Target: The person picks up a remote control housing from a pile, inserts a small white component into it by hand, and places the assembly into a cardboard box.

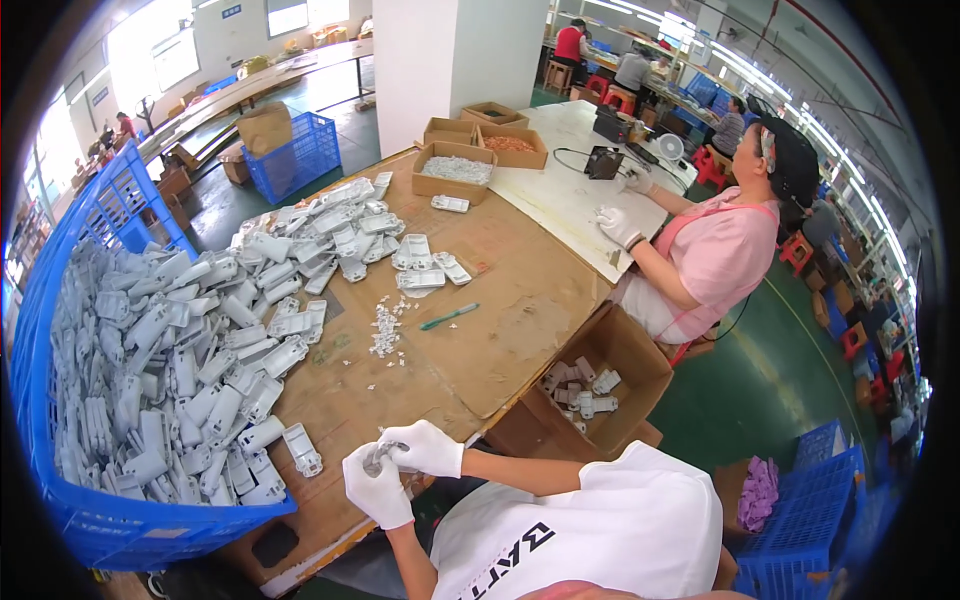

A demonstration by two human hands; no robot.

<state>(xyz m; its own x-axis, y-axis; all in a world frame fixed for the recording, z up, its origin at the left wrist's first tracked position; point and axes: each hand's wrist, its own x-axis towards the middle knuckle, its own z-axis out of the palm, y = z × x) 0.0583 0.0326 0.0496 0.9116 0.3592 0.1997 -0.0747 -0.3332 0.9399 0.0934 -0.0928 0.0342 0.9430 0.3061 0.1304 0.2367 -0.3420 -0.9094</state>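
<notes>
My left hand (378, 490), in a white glove, is closed on a small grey plastic part (376, 459) near the table's front edge. Its fingers cover much of the part, so I cannot make out its full shape. My right hand (428, 449), gloved too, pinches the same part from the right. Just left of my hands lies one light-grey plastic shell (302, 450). Many like it fill the blue crate (150, 520) on the left and spill over the table's left side. Tiny white plastic pieces (386, 330) and a teal pen (449, 317) lie beyond my hands.
Cardboard covers the table (520, 335). Small boxes (455, 172) of parts stand at its far end. A cardboard box (625, 385) with shells sits beside the right edge. A co-worker (720, 235) with white gloves sits at the white table (560, 200). Blue crates (810, 510) stand behind right.
</notes>
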